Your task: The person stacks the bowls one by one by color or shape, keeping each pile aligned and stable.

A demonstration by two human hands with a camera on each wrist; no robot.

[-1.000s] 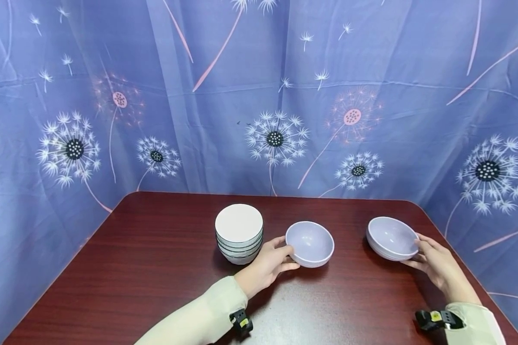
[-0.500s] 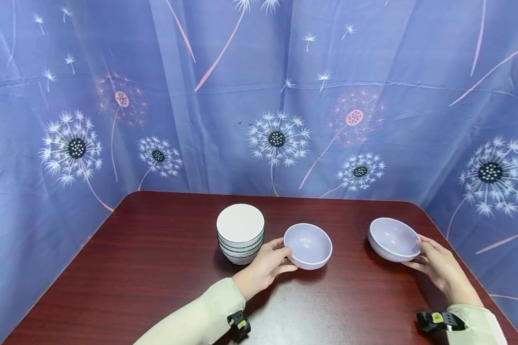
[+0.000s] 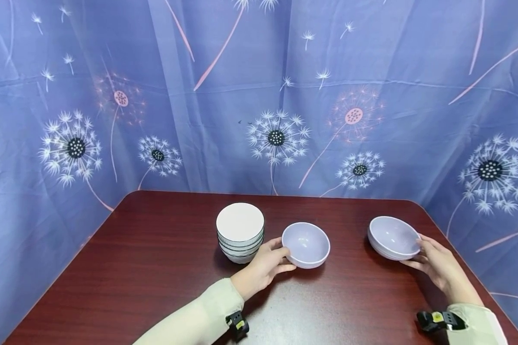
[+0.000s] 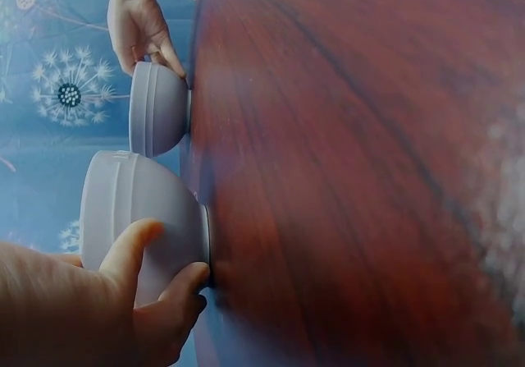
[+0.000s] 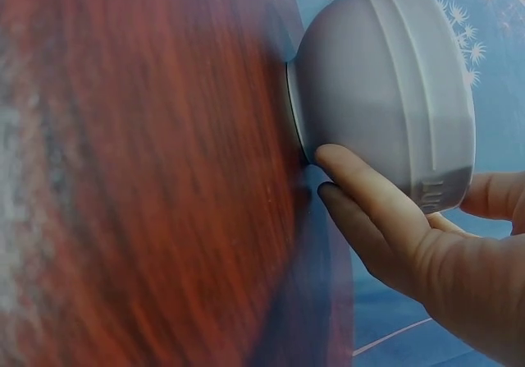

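Note:
Two lavender bowls stand upright on the dark red table. My left hand (image 3: 261,268) grips the middle bowl (image 3: 305,243) by its left side, thumb at the rim and fingers lower down the wall. In the left wrist view, the thumb lies against this bowl's (image 4: 160,194) outer wall and a fingertip is near its foot. Farther right, my right hand (image 3: 438,268) holds the other bowl (image 3: 393,235) by its right side. In the right wrist view, fingers (image 5: 369,190) reach under that bowl's (image 5: 361,80) curved side, close to the tabletop.
Just left of the left hand, a stack of several white bowls (image 3: 240,230) with dark rims stands on the table (image 3: 125,268). A blue curtain (image 3: 216,120) with dandelion prints hangs behind the table and along both sides.
My left hand has slid its bowl slightly left, toward the white stack. The right hand and its bowl have stayed nearly still.

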